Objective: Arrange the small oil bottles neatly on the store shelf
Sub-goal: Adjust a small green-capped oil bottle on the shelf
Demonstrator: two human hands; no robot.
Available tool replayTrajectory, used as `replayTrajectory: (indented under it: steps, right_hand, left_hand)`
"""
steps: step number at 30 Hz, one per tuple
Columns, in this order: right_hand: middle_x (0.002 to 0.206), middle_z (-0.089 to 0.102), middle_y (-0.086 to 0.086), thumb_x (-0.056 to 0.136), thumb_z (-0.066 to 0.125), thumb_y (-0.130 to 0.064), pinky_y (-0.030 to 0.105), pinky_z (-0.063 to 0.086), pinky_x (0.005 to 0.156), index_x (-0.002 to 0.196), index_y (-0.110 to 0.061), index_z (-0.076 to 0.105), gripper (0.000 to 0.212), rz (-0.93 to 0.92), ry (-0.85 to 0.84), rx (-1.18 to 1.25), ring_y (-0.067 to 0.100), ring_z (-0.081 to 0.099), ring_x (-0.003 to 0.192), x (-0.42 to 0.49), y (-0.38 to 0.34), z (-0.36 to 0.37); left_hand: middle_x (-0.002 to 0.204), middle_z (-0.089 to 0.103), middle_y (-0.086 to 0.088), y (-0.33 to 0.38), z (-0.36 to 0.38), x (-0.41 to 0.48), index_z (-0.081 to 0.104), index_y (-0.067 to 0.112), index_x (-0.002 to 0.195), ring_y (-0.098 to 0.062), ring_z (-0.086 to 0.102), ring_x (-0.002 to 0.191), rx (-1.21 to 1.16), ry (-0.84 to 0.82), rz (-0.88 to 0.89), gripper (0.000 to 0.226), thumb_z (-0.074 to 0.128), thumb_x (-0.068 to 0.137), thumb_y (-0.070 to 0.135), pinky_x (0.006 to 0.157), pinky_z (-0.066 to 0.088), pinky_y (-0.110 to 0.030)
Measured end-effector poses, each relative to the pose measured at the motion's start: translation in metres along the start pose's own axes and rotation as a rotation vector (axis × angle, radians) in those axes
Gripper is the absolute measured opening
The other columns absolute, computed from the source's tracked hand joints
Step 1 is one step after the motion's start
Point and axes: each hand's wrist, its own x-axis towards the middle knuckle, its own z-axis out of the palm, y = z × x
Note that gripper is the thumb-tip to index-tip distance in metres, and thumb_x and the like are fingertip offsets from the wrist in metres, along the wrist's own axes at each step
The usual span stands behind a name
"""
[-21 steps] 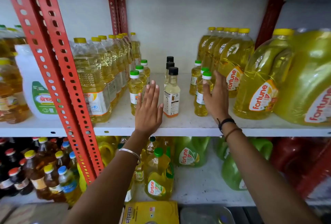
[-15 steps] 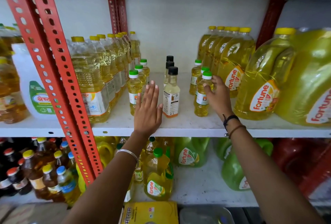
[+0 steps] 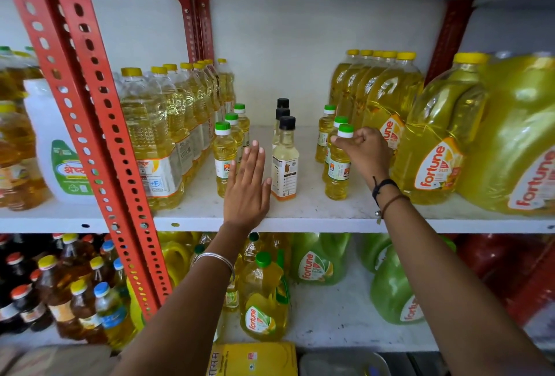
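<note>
Since before, right hand [image 3: 365, 150] has closed fingers round the front green-capped bottle [image 3: 338, 165] on the shelf [image 3: 315, 216]; left hand [image 3: 247, 186] stays flat, open; a jerk could topple its neighbours.

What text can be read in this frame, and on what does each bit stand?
"fortune": large jug, top shelf.
"fortune": biggest jug, at the right edge.
"fortune": green jug, lower shelf.
"fortune": green-capped bottle, lower shelf.
"+F": tall bottle.
White canister: script too blurred.
Small oil bottles: labels too small.
</note>
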Motion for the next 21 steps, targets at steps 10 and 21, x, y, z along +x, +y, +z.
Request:
replayTrajectory:
  steps: [10, 21]
  right_hand:
    - [0.101, 0.07, 0.004, 0.074, 0.069, -0.053, 0.043, 0.053, 0.084, 0.093, -0.018, 0.064, 0.04, -0.014, -0.014, 0.035, 0.022, 0.064, 0.093, -0.0082, 0.0035, -0.0023]
    - [0.105, 0.071, 0.009, 0.079, 0.07, -0.041, 0.033, 0.052, 0.081, 0.102, -0.014, 0.067, 0.036, -0.039, -0.078, 0.173, 0.022, 0.065, 0.098, -0.0083, 0.0074, 0.002]
  left_hand:
    - [0.161, 0.006, -0.003, -0.0002, 0.0008, 0.0002, 0.013, 0.009, 0.153, -0.016, 0.001, 0.149, -0.019, 0.01, -0.011, 0.059, 0.026, 0.1, 0.032, 0.12, 0.003, -0.038]
    - [0.161, 0.007, -0.004, 0.0, 0.0016, 0.0005, 0.015, 0.009, 0.153, -0.016, 0.001, 0.149, -0.029, 0.006, -0.017, 0.059, 0.026, 0.1, 0.032, 0.12, 0.003, -0.038]
